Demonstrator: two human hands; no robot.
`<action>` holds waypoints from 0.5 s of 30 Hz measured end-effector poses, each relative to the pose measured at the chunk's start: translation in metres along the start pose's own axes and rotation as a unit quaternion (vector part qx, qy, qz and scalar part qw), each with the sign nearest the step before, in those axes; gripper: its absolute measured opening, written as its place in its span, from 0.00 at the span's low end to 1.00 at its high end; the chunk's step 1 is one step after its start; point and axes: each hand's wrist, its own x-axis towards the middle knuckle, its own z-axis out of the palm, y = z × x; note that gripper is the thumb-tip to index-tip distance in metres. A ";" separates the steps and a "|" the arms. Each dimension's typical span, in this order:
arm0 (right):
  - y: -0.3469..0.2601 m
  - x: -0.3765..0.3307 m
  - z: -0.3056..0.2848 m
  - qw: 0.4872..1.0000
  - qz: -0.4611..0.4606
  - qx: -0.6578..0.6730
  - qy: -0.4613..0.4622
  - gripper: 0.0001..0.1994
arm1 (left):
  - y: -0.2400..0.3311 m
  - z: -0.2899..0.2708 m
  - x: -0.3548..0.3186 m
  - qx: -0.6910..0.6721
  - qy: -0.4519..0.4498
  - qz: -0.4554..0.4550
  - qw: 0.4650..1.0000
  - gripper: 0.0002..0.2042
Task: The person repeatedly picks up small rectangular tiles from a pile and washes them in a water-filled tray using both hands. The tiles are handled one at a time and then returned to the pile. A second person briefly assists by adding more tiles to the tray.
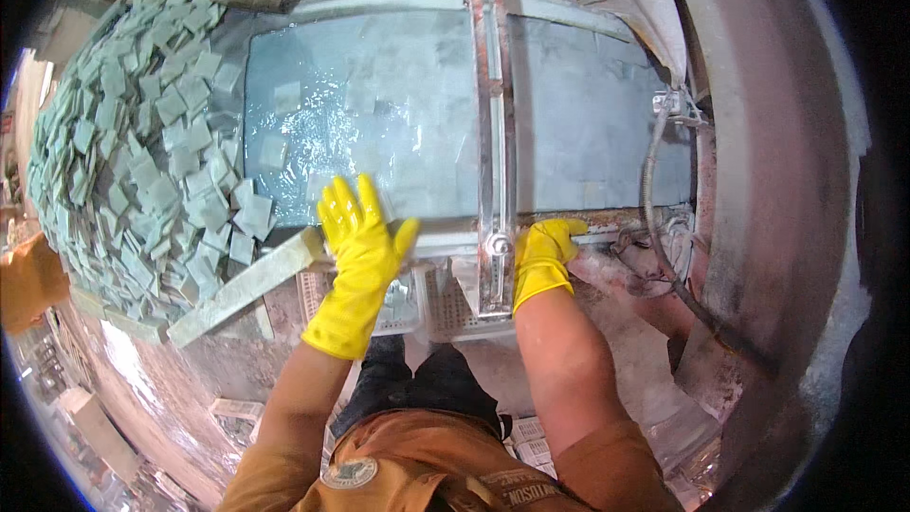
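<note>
**Brown shirt below, yellow gloves at the wet tray**

Nearest my camera I had the shirt [417, 455], with dark trousers [403, 384] beyond it and both forearms reaching away from me. The left hand [358, 237], gloved in yellow, was at the near edge of the tray [441, 243], its fingers spread and the thumb well out; I could see nothing in its grasp, but could not tell whether it touched the edge. The right hand [547, 251], gloved alike, was at the same edge, just right of the metal bar [493, 133] that crossed the tray. Its fingers were bent, and I could not tell whether they pinched anything.

A few square tiles [287, 97] showed in the tray, left of the bar, where the wet surface glinted. A large pile [142, 152] of pale green ones lay to the tray's left, with a plank [248, 286] slanting along its near side. I saw pale baskets [462, 311] below the near edge and a hose [652, 218] hanging at the tray's right end.
</note>
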 end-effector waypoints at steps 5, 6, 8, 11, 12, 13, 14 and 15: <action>0.022 0.057 0.019 0.997 -0.071 -0.001 0.034 0.41 | 0.039 0.023 0.005 -0.005 -0.004 0.041 0.999 0.48; 0.019 0.044 0.020 0.997 -0.074 -0.005 0.037 0.41 | 0.046 0.028 0.006 -0.002 -0.003 0.046 0.999 0.48; 0.019 0.027 0.017 0.996 -0.078 -0.017 0.049 0.39 | 0.056 0.031 0.000 -0.004 -0.010 0.056 0.998 0.44; 0.017 0.090 0.034 0.991 -0.103 -0.059 0.066 0.41 | 0.059 0.024 0.012 0.051 0.060 0.096 0.992 0.33; 0.017 0.074 0.030 0.991 -0.109 -0.058 0.060 0.39 | 0.051 0.014 0.022 0.012 0.040 0.114 0.993 0.31; 0.017 0.067 0.022 0.990 -0.114 -0.055 0.059 0.36 | 0.042 0.003 0.030 -0.031 0.016 0.136 0.990 0.29; 0.022 0.084 0.024 0.990 -0.117 -0.059 0.051 0.36 | 0.033 -0.004 0.040 -0.074 -0.008 0.158 0.985 0.27; 0.023 0.111 0.027 0.990 -0.123 -0.059 0.043 0.36 | 0.027 -0.009 0.053 -0.140 0.042 0.198 0.969 0.24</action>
